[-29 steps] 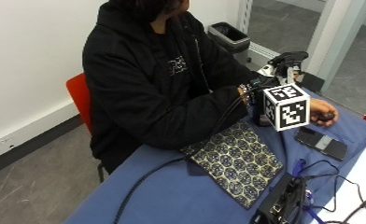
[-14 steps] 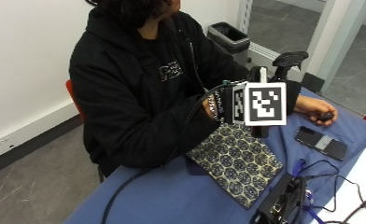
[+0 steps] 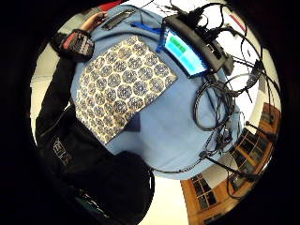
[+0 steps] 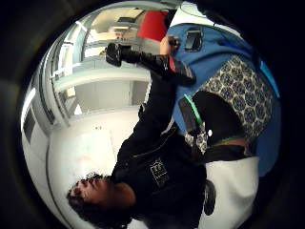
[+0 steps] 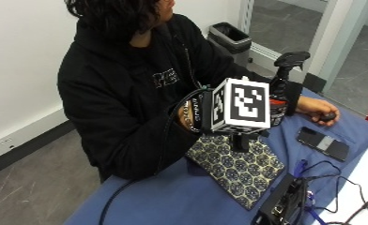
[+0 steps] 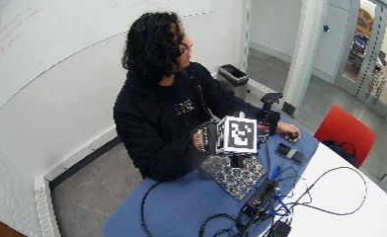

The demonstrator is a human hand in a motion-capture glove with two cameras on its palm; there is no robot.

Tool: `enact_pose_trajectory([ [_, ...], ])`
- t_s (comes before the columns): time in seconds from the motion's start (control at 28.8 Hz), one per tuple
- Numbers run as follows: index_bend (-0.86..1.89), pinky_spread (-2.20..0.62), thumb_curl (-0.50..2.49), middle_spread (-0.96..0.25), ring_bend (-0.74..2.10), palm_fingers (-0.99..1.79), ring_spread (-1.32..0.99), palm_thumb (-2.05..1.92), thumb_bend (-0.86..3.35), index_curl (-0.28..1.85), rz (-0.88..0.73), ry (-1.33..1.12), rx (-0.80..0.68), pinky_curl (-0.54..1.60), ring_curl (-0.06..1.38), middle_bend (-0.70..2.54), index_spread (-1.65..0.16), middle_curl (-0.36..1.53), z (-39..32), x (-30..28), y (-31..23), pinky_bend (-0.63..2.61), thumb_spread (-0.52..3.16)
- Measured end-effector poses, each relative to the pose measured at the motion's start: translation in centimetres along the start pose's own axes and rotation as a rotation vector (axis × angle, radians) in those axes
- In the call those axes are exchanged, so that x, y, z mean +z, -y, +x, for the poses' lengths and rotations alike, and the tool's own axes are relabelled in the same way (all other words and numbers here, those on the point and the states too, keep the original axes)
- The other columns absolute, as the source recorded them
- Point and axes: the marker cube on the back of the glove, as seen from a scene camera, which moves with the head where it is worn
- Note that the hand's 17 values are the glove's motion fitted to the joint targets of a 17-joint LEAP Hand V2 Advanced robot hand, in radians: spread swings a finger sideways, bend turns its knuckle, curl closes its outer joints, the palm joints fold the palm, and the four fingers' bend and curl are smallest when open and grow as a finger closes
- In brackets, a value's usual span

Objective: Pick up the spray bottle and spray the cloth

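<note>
The black spray bottle (image 5: 284,86) with a red label stands upright on the blue table (image 5: 165,197), at the far end of the patterned cloth (image 5: 237,166) and beside the person's left forearm. Their bare left hand (image 5: 318,112) rests on the table past it. My gloved right hand (image 5: 199,115) hovers above the cloth's near end, palm down, apart from the bottle and holding nothing. The little finger side palm view looks down on the flat cloth (image 3: 119,86). The thumb side palm view shows the bottle (image 4: 157,62) standing away from the hand.
A phone (image 5: 323,144) lies right of the cloth. A black device (image 5: 287,206) with a lit screen (image 3: 187,44) sits at the cloth's far edge amid tangled cables (image 3: 215,103). A waste bin (image 5: 231,37) and a red chair (image 6: 341,131) stand behind.
My right hand has drawn back from in front of the spray bottle toward the person, and is now over the cloth's near end. The bottle and cloth have not moved.
</note>
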Motion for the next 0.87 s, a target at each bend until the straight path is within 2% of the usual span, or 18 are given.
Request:
enact_pose_trajectory([
  [0.24, 0.18, 0.17, 0.40, 0.10, 0.23, 0.24, 0.12, 0.71, 0.00, 0.36, 0.118, -0.098, 0.013, 0.33, 0.32, 0.29, -0.36, 0.39, 0.7, -2.1, -1.8, 0.21, 1.26],
  [0.45, 0.14, 0.17, 0.39, 0.03, 0.26, 0.24, 0.10, 0.74, 0.00, 0.33, 0.263, -0.157, 0.091, 0.33, 0.32, 0.26, -0.39, 0.38, 1.4, -3.4, -2.3, 0.21, 1.31],
  [0.76, 0.15, 0.18, 0.38, -0.02, 0.25, 0.22, 0.08, 0.75, 0.00, 0.32, 0.342, -0.158, 0.117, 0.34, 0.32, 0.22, -0.40, 0.36, 1.7, -4.4, -0.5, 0.20, 1.36],
  [0.87, 0.16, 0.18, 0.38, -0.02, 0.25, 0.22, 0.08, 0.75, -0.01, 0.31, 0.300, -0.156, 0.105, 0.34, 0.32, 0.21, -0.41, 0.36, 1.6, -3.8, -1.5, 0.19, 1.36],
])
